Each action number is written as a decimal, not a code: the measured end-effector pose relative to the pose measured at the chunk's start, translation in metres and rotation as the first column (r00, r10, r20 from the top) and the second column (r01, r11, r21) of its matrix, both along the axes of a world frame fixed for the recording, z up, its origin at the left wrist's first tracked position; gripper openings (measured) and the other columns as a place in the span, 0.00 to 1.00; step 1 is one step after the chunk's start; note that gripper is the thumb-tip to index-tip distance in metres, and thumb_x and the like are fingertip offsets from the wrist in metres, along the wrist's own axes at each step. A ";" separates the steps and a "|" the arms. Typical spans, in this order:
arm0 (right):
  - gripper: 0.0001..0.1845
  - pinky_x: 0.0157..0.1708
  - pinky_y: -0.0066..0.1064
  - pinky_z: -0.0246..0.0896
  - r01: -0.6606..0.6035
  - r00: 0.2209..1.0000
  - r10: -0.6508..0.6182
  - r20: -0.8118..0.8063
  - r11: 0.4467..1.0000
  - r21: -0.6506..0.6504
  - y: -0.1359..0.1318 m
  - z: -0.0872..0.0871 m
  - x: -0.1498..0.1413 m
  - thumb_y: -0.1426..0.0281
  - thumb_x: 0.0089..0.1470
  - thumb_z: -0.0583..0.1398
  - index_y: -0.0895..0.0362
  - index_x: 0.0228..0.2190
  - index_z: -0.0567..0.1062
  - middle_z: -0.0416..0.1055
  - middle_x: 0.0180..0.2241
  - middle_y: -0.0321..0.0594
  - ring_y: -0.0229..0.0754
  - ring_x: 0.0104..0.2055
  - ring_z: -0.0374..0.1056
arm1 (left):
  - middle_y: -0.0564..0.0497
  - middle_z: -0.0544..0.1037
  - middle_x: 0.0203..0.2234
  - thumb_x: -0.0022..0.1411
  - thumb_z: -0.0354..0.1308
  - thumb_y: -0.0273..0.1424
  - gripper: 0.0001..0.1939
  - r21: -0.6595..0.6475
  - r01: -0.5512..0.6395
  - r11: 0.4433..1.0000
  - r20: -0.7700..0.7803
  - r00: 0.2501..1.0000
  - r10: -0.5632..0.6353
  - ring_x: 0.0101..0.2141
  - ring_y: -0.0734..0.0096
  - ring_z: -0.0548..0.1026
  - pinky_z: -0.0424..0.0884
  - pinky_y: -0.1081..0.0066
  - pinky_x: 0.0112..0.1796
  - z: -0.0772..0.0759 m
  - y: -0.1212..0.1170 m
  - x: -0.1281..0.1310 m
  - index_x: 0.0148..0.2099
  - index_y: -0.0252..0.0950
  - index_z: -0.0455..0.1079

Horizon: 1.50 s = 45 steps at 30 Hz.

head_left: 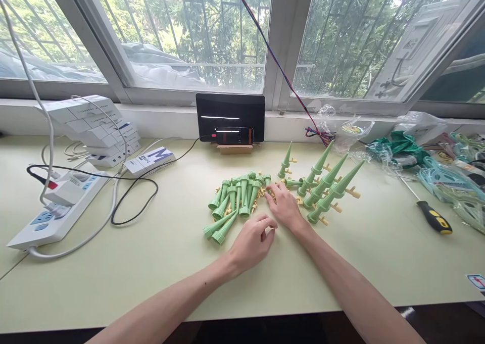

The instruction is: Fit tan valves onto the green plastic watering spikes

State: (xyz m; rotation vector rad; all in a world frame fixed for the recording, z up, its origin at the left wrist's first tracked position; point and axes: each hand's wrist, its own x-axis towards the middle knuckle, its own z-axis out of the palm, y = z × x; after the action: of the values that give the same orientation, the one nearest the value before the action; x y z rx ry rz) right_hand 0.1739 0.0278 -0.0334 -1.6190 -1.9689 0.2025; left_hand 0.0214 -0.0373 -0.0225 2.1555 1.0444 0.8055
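Observation:
My left hand (252,240) rests above the table, its fingers curled toward the thumb with nothing visible between them. Just in front of it lies a pile of green watering spikes (244,195), their cone-shaped bodies heaped together. My right hand (283,205) reaches between that pile and the upright spikes; its bent fingertips are at some small yellow valves (273,193), and what they pinch is hidden. To its right, several green spikes with yellow valves fitted (325,185) stand point up in a group. A smaller fitted spike (286,161) stands behind them.
A tablet (230,109) and a phone (235,136) lean at the back. White boxes (94,127) and a power strip (56,217) with loose cables occupy the left. A screwdriver (434,216) and plastic-wrapped items (443,177) lie on the right.

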 end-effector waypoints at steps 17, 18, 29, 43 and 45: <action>0.03 0.27 0.28 0.54 0.164 0.985 -0.164 0.045 0.986 0.000 0.003 0.002 -0.010 0.73 0.61 0.54 0.56 0.38 0.67 0.73 0.37 0.43 0.40 0.30 0.69 | 0.51 0.72 0.33 0.64 0.49 0.25 0.09 -0.028 -0.018 0.999 -0.004 1.000 0.018 0.22 0.79 0.64 0.63 0.74 0.27 0.001 0.001 0.000 0.37 0.35 0.71; 0.03 0.27 0.28 0.54 0.163 0.986 -0.163 0.036 0.987 0.009 0.003 0.002 -0.009 0.73 0.61 0.54 0.56 0.38 0.67 0.73 0.37 0.42 0.40 0.31 0.69 | 0.51 0.72 0.33 0.64 0.49 0.25 0.09 -0.029 -0.017 0.999 -0.005 1.000 0.017 0.23 0.79 0.64 0.62 0.74 0.27 0.001 0.001 0.000 0.37 0.36 0.71; 0.04 0.27 0.29 0.57 0.185 0.978 -0.168 -0.124 0.973 0.139 -0.001 0.004 -0.005 0.73 0.61 0.53 0.57 0.35 0.69 0.74 0.31 0.40 0.42 0.30 0.70 | 0.51 0.73 0.34 0.63 0.49 0.24 0.09 -0.031 -0.015 0.999 -0.003 1.000 0.015 0.22 0.79 0.64 0.63 0.74 0.27 0.000 0.001 0.000 0.38 0.36 0.71; 0.07 0.26 0.29 0.61 0.212 0.950 -0.086 -0.300 0.884 0.416 -0.008 0.004 -0.004 0.72 0.64 0.52 0.58 0.39 0.70 0.75 0.31 0.40 0.36 0.21 0.65 | 0.52 0.73 0.32 0.67 0.49 0.30 0.09 -0.060 -0.065 0.996 0.069 0.995 0.069 0.22 0.78 0.63 0.62 0.74 0.26 0.006 -0.001 0.001 0.40 0.37 0.71; 0.07 0.24 0.28 0.59 0.233 0.941 -0.076 -0.330 0.853 0.466 -0.011 0.007 -0.005 0.72 0.64 0.53 0.58 0.38 0.71 0.75 0.30 0.38 0.34 0.18 0.62 | 0.52 0.74 0.31 0.68 0.49 0.34 0.10 -0.111 -0.083 0.990 0.117 0.988 0.096 0.23 0.78 0.64 0.63 0.74 0.27 0.010 -0.002 0.002 0.41 0.37 0.70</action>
State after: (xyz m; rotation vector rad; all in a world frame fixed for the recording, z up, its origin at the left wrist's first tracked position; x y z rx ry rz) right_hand 0.1688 0.0169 -0.0268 -1.3033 -1.4866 -0.1178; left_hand 0.0230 -0.0388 -0.0129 1.9571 1.1015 0.8916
